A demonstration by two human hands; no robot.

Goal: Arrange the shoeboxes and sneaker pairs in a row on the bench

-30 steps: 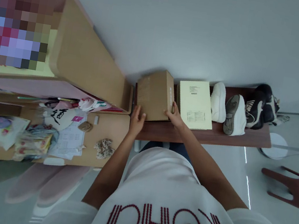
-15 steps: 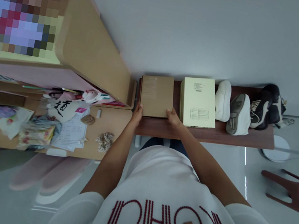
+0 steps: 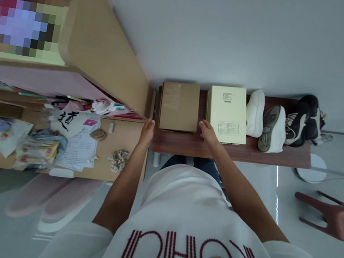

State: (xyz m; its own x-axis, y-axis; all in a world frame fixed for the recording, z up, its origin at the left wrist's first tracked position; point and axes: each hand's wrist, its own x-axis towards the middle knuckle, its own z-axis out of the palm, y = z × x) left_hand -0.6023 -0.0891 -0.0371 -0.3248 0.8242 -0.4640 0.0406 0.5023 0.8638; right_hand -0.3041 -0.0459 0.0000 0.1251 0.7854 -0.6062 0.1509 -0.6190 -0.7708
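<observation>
A brown cardboard box lies flat at the left end of a dark wooden bench. A pale yellow box lies just to its right. My left hand hovers at the bench's left corner, off the brown box, fingers loosely curled with nothing in them. My right hand rests on the bench between the two boxes, fingers spread, close to the yellow box's near corner.
White shoes and black shoes stand on the bench's right half. A cluttered wooden desk with papers and a tall shelf adjoins on the left. A reddish stool lies on the floor at right. A wall runs behind.
The brown box, tilted up in both hands a second ago, now lies flat on the bench. Both hands have let go and drawn back from it.
</observation>
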